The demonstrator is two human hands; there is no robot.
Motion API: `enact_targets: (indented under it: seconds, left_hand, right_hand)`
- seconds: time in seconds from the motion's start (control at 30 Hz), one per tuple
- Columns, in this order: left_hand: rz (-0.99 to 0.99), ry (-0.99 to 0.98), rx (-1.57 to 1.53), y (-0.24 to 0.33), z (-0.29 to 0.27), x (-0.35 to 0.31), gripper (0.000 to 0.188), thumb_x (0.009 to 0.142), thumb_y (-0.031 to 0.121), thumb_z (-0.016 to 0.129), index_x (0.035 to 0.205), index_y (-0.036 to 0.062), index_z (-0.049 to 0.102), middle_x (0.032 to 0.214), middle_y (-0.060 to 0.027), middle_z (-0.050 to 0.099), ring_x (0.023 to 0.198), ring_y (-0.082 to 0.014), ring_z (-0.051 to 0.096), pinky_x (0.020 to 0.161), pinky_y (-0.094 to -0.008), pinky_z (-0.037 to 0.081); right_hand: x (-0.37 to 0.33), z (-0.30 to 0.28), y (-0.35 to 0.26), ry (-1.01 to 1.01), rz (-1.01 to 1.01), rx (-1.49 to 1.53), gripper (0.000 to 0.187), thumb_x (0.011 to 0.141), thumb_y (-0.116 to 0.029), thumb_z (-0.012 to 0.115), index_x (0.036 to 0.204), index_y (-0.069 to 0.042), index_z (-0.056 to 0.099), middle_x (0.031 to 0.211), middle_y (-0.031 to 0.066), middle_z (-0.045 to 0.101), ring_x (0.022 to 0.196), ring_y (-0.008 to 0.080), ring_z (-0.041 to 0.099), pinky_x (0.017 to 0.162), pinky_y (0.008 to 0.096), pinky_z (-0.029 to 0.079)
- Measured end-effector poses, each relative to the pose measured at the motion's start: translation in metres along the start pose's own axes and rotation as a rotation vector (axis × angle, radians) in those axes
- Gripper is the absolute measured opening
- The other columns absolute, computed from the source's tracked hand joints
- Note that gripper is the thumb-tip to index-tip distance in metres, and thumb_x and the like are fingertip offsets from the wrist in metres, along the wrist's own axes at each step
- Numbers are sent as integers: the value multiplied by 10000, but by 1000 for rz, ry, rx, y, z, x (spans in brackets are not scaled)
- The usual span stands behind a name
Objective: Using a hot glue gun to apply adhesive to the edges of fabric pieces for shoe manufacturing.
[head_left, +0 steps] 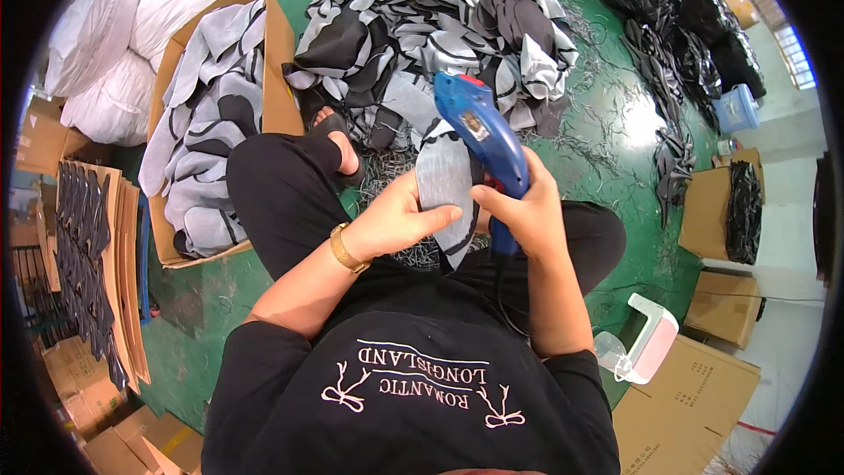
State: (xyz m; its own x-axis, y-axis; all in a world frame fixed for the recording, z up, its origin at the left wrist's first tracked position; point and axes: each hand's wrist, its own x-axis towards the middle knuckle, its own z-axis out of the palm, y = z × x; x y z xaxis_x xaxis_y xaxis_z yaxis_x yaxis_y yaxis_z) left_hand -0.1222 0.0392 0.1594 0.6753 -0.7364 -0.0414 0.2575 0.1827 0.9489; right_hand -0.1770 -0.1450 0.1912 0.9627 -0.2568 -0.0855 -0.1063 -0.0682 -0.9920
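My right hand [534, 208] is wrapped round the handle of a blue handheld electric cutter [492, 136] with a red button on its top. A cord hangs from its lower end toward my lap. In my left hand [394, 219] is a grey fabric piece [444, 189] with a black edge, pinched between thumb and fingers. The cutter's body lies against the right side of this piece, and its blade is hidden. Just beyond my hands rises a big heap of grey and black fabric pieces [440, 22].
To my left stands an open cardboard box [280, 70] full of similar pieces. Thin offcut strips [602, 114] litter the green floor. White sacks [114, 44] sit at the far left, black bags [694, 26] at the far right. A pink-and-white device [652, 339] stands near my right elbow.
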Motion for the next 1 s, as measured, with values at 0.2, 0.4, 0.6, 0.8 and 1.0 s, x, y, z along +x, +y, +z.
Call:
enact_targets:
  seconds: [0.2, 0.4, 0.6, 0.8, 1.0]
  left_hand:
    - [-66, 138, -250, 0, 7, 18, 272, 869, 63, 646, 1129, 7, 593, 1030, -32, 652, 945, -114, 609, 839, -278, 491]
    - [-80, 147, -519, 11, -9, 29, 278, 874, 84, 644, 1140, 18, 594, 1029, -55, 666, 919, -158, 643, 825, -313, 517]
    - [-94, 92, -613, 21, -21, 29, 302, 885, 95, 629, 1174, 26, 575, 1059, -55, 655, 951, -159, 633, 847, -319, 507]
    - [-128, 61, -629, 24, -19, 30, 289, 896, 116, 617, 1164, 13, 582, 1069, -58, 653, 972, -163, 627, 880, -328, 491]
    - [-115, 23, -653, 25, -15, 27, 315, 893, 111, 620, 1187, 13, 566, 1096, -59, 644, 989, -165, 621, 883, -330, 487]
  right_hand:
    - [0, 2, 5, -3, 3, -22, 398, 701, -85, 758, 1044, 1, 574, 782, 21, 605, 659, 86, 564, 596, 245, 477]
    - [-16, -33, 25, -153, 169, 433, 456, 723, -215, 705, 1047, 46, 517, 699, 66, 536, 593, 150, 535, 532, 264, 465]
    - [-39, -49, 42, -325, 298, 426, 486, 624, -211, 755, 967, 54, 537, 595, 82, 529, 463, 172, 509, 453, 275, 437]
    - [-44, -53, 51, -393, 383, 450, 442, 619, -145, 761, 961, 43, 553, 635, 83, 552, 498, 173, 535, 466, 275, 442]
    - [-45, -49, 52, -419, 405, 505, 437, 621, -144, 754, 967, 34, 555, 660, 88, 564, 515, 171, 551, 487, 274, 456]
